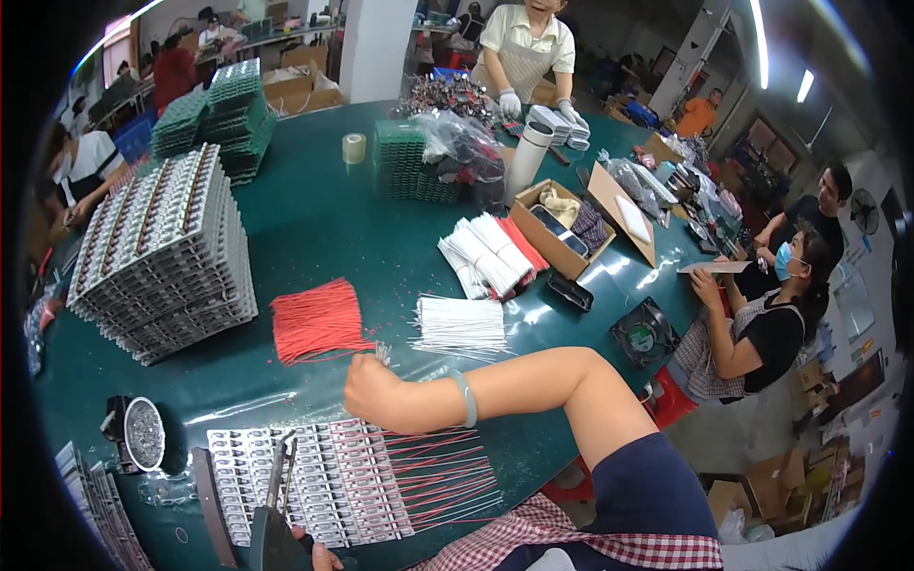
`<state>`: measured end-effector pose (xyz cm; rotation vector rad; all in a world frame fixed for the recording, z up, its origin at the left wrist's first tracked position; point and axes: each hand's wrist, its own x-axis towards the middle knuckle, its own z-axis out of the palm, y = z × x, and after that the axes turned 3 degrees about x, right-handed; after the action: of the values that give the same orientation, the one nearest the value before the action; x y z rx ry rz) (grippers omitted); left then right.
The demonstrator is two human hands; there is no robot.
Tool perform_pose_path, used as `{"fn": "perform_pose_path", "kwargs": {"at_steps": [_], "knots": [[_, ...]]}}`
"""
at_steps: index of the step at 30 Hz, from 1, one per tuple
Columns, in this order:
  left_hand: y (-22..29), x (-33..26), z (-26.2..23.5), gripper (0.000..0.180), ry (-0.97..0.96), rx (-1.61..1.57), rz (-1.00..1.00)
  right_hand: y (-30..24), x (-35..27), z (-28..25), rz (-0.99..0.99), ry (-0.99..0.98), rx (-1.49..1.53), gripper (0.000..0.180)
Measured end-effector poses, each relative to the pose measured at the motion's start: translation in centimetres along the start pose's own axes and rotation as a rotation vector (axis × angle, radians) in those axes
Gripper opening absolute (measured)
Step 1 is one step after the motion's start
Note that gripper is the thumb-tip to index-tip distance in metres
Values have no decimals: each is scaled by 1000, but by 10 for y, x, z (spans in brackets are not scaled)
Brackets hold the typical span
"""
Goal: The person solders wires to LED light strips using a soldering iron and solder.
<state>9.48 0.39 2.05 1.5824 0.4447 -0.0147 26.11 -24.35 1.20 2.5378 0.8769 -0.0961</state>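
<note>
The right hand (373,388) pinched thin wires (384,353) above the tray (314,476) and needed steady aim, while the left hand (319,555) gripped pliers (278,495).

On the green table (314,228), one bundle of red wires (317,321) and one bundle of white wires (463,326) are lying. One tape roll (353,147), one open cardboard box (555,231) and one black fan (645,333) are sitting there too.
</note>
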Motion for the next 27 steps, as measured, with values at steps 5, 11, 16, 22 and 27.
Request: {"fn": "perform_pose_path", "kwargs": {"at_steps": [5,11,16,22,27], "knots": [[-21,3,-18,42,21,-96,96,-2,11,-2,-26,-15,34,9],[-18,-10,1,57,240,-263,85,4,-1,-7,-64,-14,149,8],[-4,-11,5,28,79,-293,134,16,-24,-8,66,19,97,9],[-2,-19,1,27,118,-329,157,7,-18,-7,15,74,68,8],[-11,-18,3,31,64,-253,155,10,-19,-2,54,46,35,9]]}}
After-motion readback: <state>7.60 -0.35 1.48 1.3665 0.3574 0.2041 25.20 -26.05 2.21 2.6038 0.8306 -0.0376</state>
